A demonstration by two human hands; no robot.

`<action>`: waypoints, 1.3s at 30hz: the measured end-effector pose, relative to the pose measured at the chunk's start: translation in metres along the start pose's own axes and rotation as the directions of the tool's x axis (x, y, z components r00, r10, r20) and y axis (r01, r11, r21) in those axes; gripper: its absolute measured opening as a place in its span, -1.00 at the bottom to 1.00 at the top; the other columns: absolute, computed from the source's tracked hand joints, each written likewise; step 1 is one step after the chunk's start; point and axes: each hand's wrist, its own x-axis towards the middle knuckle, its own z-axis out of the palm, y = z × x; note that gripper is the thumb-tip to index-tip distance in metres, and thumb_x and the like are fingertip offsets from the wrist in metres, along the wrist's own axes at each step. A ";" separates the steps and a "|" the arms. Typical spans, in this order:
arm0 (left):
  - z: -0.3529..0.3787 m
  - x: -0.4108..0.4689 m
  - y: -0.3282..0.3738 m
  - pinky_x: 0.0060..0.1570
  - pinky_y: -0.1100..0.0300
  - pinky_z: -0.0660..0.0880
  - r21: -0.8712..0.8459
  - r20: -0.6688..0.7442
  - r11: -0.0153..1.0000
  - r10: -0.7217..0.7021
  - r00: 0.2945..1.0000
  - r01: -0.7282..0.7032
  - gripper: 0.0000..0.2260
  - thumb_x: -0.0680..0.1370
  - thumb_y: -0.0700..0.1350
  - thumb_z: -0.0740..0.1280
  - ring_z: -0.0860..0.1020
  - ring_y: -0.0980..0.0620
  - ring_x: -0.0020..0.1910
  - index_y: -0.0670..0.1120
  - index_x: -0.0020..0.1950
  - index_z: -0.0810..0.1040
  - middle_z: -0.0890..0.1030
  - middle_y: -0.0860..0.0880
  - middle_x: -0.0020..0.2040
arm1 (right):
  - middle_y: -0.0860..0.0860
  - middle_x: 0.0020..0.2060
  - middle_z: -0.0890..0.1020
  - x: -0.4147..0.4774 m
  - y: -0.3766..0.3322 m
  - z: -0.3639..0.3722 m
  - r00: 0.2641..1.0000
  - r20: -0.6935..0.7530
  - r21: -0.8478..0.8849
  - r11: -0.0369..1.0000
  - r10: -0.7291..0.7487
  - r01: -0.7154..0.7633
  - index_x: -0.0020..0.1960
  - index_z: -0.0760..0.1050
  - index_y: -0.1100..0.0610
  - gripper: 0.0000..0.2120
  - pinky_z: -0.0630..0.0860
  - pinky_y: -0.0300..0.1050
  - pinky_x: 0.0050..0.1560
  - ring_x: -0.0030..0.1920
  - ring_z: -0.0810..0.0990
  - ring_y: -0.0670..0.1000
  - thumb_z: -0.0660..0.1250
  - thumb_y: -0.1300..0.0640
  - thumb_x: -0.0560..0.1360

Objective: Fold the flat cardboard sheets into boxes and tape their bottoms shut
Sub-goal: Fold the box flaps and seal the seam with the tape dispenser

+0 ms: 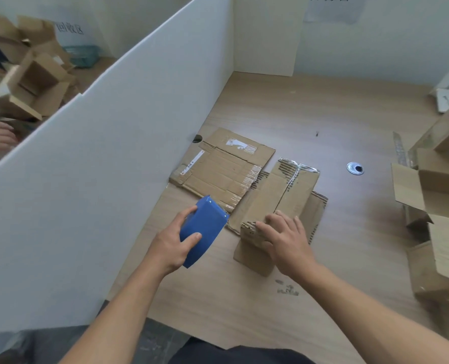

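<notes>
currently: folded box [278, 195], centre of frame on the worktop [323, 114], flaps up, long axis running from lower centre toward upper right. right hand [283, 240]: fingers spread, pressing flat on its near end. left hand [177, 243]: curled round the blue tape dispenser [203, 227], just left of the box's near end. seam [289, 185] lies up and right of the dispenser — likely the taping path. flat sheet [220, 166]: behind, upper left of box.

L forearm [118, 308], R forearm [368, 308] bare; dark garment [240, 356] at btm.
</notes>
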 end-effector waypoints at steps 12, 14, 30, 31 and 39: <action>0.011 0.006 0.019 0.02 -0.02 0.54 0.050 0.061 0.983 0.173 0.983 -0.176 -0.50 0.52 0.11 0.34 0.58 -0.05 0.00 0.51 0.33 0.20 0.58 0.08 0.09 | -0.08 0.22 0.56 -0.025 0.051 -0.013 0.990 0.049 -0.001 0.991 -0.133 0.134 0.30 0.54 -0.11 -0.37 0.24 0.47 0.30 0.43 0.39 0.22 0.48 0.39 0.34; 0.013 0.009 0.024 0.04 -0.01 0.54 0.052 0.066 0.978 0.198 0.978 -0.201 -0.47 0.55 0.04 0.37 0.57 -0.05 0.01 0.50 0.33 0.20 0.58 0.08 0.11 | -0.07 0.25 0.54 -0.029 0.057 -0.013 0.989 0.066 0.061 0.990 -0.134 0.130 0.33 0.52 -0.11 -0.37 0.14 0.44 0.35 0.47 0.34 0.20 0.43 0.40 0.39; 0.024 0.011 0.043 -0.34 0.02 0.50 0.377 0.142 0.498 0.802 0.581 -0.781 -0.60 0.55 -0.01 0.28 0.55 -0.09 -0.23 0.08 0.38 0.34 0.59 0.00 -0.09 | -0.11 0.23 0.55 -0.001 0.023 -0.072 0.991 -0.104 0.544 0.839 0.079 -0.010 0.43 0.43 -0.04 -0.59 0.31 -0.35 0.25 0.28 0.47 -0.08 0.33 0.10 0.60; 0.023 0.011 0.042 -0.33 0.02 0.50 0.385 0.149 0.462 0.823 0.549 -0.798 -0.61 0.55 -0.03 0.28 0.56 -0.09 -0.22 0.05 0.38 0.35 0.59 -0.01 -0.08 | -0.14 0.22 0.53 -0.001 0.019 -0.073 0.992 -0.107 0.572 0.820 0.066 0.007 0.43 0.43 -0.04 -0.59 0.29 -0.44 0.22 0.26 0.47 -0.12 0.32 0.12 0.60; 0.019 0.007 0.036 -0.28 -0.04 0.53 0.368 0.155 0.436 0.842 0.516 -0.821 -0.60 0.58 -0.04 0.30 0.60 -0.10 -0.16 0.05 0.41 0.34 0.62 -0.03 -0.01 | -0.04 0.00 0.64 0.002 0.007 -0.069 0.973 -0.228 0.603 0.787 0.017 0.128 0.02 0.66 0.15 -0.87 0.42 -0.41 0.08 0.04 0.55 -0.14 0.39 0.15 0.51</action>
